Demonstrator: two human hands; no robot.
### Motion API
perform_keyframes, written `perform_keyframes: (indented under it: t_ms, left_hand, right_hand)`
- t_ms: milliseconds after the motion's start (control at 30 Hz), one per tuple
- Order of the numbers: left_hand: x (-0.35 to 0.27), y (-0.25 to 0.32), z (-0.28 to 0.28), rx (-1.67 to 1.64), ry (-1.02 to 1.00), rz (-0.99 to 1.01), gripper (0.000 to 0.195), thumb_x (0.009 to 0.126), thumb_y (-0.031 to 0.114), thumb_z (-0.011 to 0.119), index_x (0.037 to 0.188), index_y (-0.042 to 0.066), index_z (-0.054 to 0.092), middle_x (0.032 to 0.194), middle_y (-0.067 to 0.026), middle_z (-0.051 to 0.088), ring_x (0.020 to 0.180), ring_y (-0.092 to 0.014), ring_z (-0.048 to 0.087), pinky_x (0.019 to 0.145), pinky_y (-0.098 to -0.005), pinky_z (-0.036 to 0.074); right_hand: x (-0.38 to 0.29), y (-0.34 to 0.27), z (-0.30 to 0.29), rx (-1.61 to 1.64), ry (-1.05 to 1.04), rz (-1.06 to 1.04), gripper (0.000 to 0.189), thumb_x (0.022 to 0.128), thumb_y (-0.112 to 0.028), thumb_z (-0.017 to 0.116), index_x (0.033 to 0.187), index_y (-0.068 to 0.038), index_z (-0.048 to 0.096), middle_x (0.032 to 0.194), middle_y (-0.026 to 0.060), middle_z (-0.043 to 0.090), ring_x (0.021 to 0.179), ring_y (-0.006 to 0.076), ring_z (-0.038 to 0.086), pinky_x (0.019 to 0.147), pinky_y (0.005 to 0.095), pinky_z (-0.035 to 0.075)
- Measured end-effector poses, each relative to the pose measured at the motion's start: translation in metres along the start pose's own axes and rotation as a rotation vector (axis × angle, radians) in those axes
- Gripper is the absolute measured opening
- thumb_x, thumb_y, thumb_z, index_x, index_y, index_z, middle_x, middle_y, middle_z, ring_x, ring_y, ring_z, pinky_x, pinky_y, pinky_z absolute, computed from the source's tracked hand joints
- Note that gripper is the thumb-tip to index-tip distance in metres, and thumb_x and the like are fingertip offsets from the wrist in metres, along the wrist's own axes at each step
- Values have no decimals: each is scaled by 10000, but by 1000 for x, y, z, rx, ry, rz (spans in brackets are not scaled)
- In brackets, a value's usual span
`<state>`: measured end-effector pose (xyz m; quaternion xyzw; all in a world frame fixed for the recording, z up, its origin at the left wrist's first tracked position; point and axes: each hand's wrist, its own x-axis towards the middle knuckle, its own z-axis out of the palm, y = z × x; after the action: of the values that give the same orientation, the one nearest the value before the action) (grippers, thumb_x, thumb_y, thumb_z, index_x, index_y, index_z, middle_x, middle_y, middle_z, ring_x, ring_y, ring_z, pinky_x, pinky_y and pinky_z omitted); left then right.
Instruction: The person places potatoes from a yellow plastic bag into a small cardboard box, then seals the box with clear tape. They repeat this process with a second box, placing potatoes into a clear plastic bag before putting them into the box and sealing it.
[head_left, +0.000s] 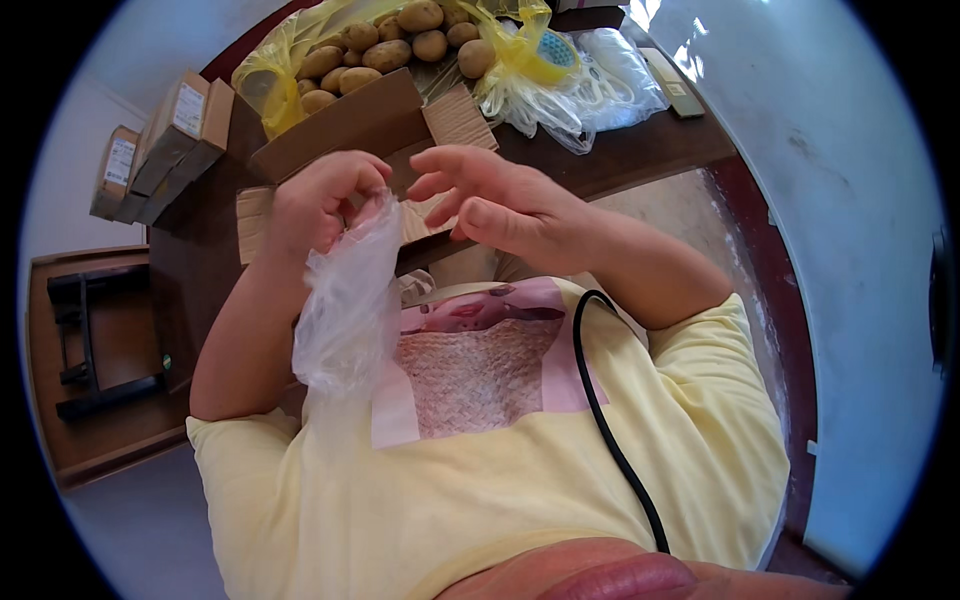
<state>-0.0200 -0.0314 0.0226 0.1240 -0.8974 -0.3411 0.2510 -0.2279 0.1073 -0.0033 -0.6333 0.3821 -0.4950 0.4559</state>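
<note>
My left hand (322, 191) pinches the gathered top of a clear plastic bag (352, 300). The bag hangs thin and crumpled in front of my shirt. Just across from it, my right hand (510, 199) is held with fingers apart and nothing in it. Both hands are above an open cardboard box (352, 112), whose flaps stand out; its inside is mostly hidden by my hands. Beyond the box, several potatoes (386, 54) lie in an opened yellow plastic bag (281, 94).
At the right of the dark table (622, 161) lie a roll of tape (556, 56), clear plastic bags (615, 82) and a phone-like flat object (673, 82). Small labelled cartons (172, 142) are stacked at left. A black cable (611, 427) runs down my shirt.
</note>
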Motion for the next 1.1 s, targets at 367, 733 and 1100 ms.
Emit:
perform_keyframes:
  t_ms: [367, 733, 1100]
  left_hand:
    - [3, 38, -33, 785, 459, 326, 247, 716, -17, 667, 927, 80, 584, 963, -77, 665, 793, -278, 642, 671, -358, 527]
    - [-48, 4, -48, -153, 394, -9, 126, 893, 18, 566, 1016, 11, 596, 1108, -109, 624, 853, -104, 601, 754, -236, 490]
    - [-59, -19, -66, -827, 386, -173, 95, 885, 58, 506, 961, 27, 555, 1105, -202, 637, 922, -180, 652, 820, -298, 531]
  right_hand:
    - [33, -19, 50, 468, -17, 191, 948, 903, -529, 594, 1494, 26, 102, 1307, 191, 463, 1130, 252, 547, 796, 359, 533]
    - [54, -15, 50, 96, -149, 356, 481, 805, -47, 683, 1246, 29, 506, 1048, 91, 663, 944, 150, 636, 845, 299, 521]
    - [78, -17, 3, 158, -332, 493, 366, 823, -8, 648, 1177, 36, 567, 994, 100, 670, 875, 138, 652, 770, 278, 536]
